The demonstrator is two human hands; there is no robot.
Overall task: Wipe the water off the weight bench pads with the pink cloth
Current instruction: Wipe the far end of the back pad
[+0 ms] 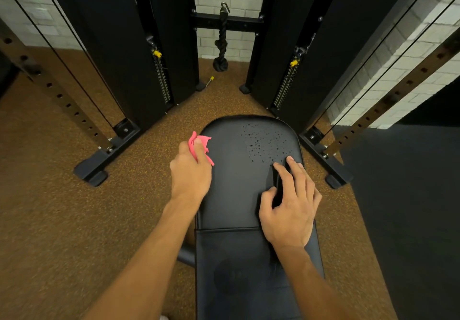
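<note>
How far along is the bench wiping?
Nothing clearly done: water droplets bead on the far black padded bench pad. In hand: the left hand grips the crumpled pink cloth at the pad's left edge; the right hand rests flat. Left: wiping those droplets.

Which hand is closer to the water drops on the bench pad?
Right. The right hand lies on the pad, fingers reaching the lower edge of the water drops. The left hand, gripping the pink cloth, is at the pad's left edge, apart from them.
</note>
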